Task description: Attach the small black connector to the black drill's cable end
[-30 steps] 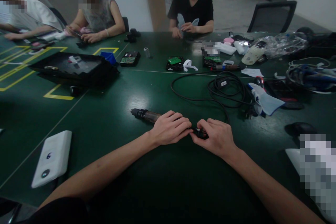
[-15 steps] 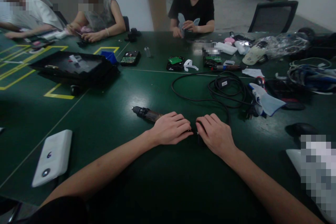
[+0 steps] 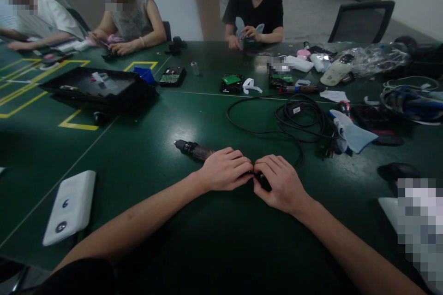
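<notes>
A dark electric screwdriver lies on the green table, its tip pointing left. My left hand is wrapped round its rear end. My right hand is closed on a small black connector at the end of a black cable, held right against the screwdriver's back. The two hands touch at the fingertips. The joint between plug and tool is hidden by my fingers.
A white device lies near left. A black tray sits far left. Circuit boards, a grey cloth, a black mouse and cable clutter lie to the right. Three other people sit at the far edge.
My right hand opened flat over the connector half a second ago, then closed on it again and moved left against my left hand.
</notes>
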The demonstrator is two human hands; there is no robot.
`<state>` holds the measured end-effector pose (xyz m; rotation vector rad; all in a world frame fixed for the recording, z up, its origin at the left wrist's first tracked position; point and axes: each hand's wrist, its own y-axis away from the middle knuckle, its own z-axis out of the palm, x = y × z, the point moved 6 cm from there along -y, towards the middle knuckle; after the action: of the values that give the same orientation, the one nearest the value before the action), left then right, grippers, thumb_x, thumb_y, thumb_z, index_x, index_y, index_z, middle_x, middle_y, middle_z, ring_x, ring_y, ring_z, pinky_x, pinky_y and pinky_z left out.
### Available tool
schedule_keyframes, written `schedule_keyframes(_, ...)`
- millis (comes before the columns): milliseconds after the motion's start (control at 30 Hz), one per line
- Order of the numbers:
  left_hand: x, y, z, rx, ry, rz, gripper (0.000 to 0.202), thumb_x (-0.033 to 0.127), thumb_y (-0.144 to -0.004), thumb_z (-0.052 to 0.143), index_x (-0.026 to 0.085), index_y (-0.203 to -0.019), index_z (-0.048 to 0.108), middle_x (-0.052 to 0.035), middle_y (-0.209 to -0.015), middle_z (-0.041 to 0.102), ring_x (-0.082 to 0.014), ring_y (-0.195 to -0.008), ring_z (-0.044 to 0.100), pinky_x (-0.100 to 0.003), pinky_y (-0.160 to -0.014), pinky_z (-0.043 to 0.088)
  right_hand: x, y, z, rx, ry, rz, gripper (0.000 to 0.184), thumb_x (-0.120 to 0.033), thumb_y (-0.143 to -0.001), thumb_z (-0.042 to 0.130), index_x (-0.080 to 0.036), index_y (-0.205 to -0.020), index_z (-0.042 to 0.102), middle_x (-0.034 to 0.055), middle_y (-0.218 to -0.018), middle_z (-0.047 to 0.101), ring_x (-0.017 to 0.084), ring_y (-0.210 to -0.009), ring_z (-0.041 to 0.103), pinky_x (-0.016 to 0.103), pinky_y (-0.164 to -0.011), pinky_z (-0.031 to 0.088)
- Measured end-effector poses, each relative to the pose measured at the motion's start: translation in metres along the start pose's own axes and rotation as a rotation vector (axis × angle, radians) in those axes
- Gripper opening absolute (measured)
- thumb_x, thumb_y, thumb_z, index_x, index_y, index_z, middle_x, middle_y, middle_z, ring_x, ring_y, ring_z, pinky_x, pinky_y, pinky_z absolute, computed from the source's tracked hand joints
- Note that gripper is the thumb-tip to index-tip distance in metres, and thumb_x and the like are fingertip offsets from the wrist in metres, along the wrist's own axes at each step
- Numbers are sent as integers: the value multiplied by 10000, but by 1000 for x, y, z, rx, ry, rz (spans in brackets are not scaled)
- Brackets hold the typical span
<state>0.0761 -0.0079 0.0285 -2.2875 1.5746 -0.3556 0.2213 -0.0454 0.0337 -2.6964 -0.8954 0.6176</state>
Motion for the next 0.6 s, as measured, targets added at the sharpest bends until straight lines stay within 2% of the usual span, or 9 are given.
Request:
schedule_keyframes(400,1,-2,-3,4,22,-15,253,353,-991,512,193,-1102,673,-39,-1071,733,-183,-916,658,-339,-784,450,2,-1,-1,8,-19,18,48,-227,-935,572,-204,-969,597,88,-993,670,256,-937,597,412,-825,460)
schedule_keyframes(500,1,-1,-1,19,10,-4,269,343,-988,515,198,-1146,678,-46,-1077,737,-182,-923,660,-335,-791,455,4,0,-3,37,-61,32,50,-227,-942,561,-214,-969,601,85,-988,675,259,-940,603,422,-839,472)
schedule_keyframes(600,2,0,-2,33,5,32,274,323,-988,526,214,-1187,679,-45,-1109,737,-182,-946,658,-335,-802,460,10,3,-6,93,-123,49,130,-161,-943,494,-219,-979,605,83,-981,674,253,-930,612,424,-853,485)
